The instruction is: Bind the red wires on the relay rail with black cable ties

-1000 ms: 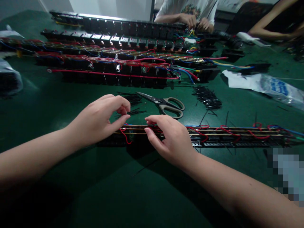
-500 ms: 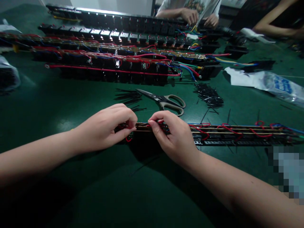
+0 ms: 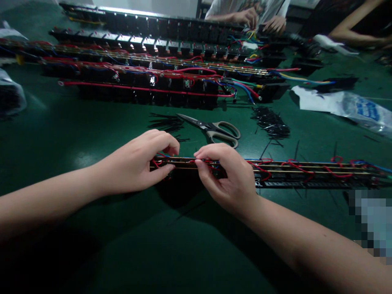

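Note:
A long black power strip (image 3: 288,176) lies across the table, opened to show brass bars and red and blue wires. At its left part my left hand (image 3: 147,161) is open, thumb in front of the bars and curled fingers above them, apart. To the right, my right hand (image 3: 229,175) is closed in a near pinch over the bars; anything between thumb and forefinger is too small to make out. Black cable ties (image 3: 167,122) and grey-handled scissors (image 3: 211,128) lie just behind the hands. Thin black tie tails stick out along the strip.
Several wired black strips (image 3: 147,94) lie in rows farther back. A loose heap of black cable ties (image 3: 271,122) and a plastic bag (image 3: 364,110) are at the right, another bag (image 3: 10,94) at the left. Across the table are a co-worker's hands (image 3: 263,22) and another person's arm (image 3: 357,30).
My left thumb and fingers have parted from a pinch, uncovering bars and red wire. My right hand has shifted slightly right, its fingertips a little looser.

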